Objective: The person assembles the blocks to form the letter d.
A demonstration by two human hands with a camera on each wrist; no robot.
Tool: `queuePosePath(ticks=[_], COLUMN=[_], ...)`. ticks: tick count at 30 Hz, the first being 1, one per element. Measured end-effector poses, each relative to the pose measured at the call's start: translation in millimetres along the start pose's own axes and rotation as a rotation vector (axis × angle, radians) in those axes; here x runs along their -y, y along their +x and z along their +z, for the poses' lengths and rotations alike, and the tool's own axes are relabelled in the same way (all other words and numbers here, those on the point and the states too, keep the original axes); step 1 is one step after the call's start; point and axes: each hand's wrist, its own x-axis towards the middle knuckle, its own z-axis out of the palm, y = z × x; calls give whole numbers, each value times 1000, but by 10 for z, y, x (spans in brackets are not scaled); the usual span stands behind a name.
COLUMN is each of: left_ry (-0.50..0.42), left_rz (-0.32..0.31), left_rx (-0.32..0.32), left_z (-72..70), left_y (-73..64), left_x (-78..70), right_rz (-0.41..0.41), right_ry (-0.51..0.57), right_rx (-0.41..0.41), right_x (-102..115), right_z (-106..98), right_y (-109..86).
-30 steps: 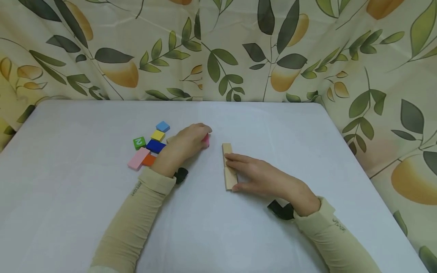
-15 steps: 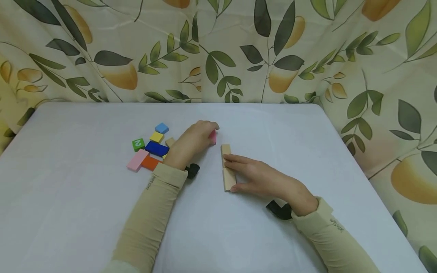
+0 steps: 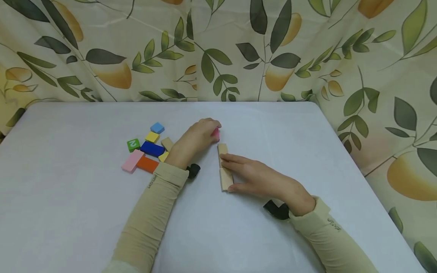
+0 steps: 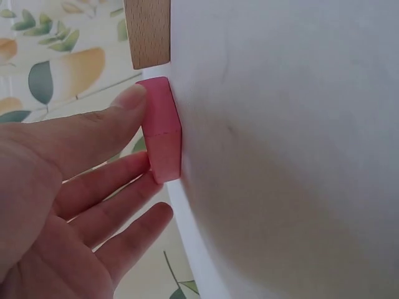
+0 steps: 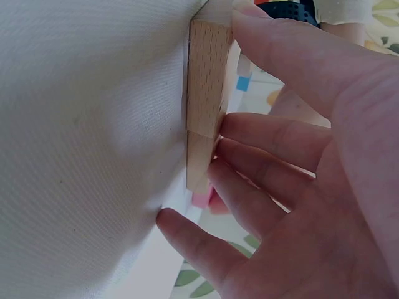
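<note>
My left hand [image 3: 198,136] pinches a pink block [image 4: 162,128] between thumb and fingers, close to the tabletop. That block is just beyond the far end of two plain wooden blocks [image 3: 226,178], which lie end to end in a row on the white table. My right hand [image 3: 259,176] rests at the row's right side, its fairly straight fingers touching the wood and its thumb [image 5: 293,56] near the closest end. In the left wrist view, the end of a wooden block [image 4: 148,34] appears near the pink one, with a small gap between them.
Left of the left hand lies a loose group of blocks: light blue [image 3: 157,127], yellow [image 3: 152,137], dark blue [image 3: 152,148], green with a number [image 3: 133,145], light pink [image 3: 132,161], orange [image 3: 147,164] and plain wood [image 3: 167,143]. A leaf-patterned curtain [image 3: 218,49] hangs behind the table.
My left hand has carried the pink block to the right and slightly away, toward the far end of the wooden row. My right hand has stayed on the wooden blocks.
</note>
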Motion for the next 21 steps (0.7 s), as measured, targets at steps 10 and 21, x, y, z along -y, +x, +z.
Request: queuePosePath(ticks=[10, 21], left_ry=[14, 52], left_rz=[36, 103], left_rx=[12, -1], left_z=[19, 42], left_y=[29, -13], left_x=[-55, -94], right_rz=[8, -5], right_ry=[0, -7], right_rx=[2, 2], right_x=[9, 5], right_z=[-5, -8], right_y=[1, -4])
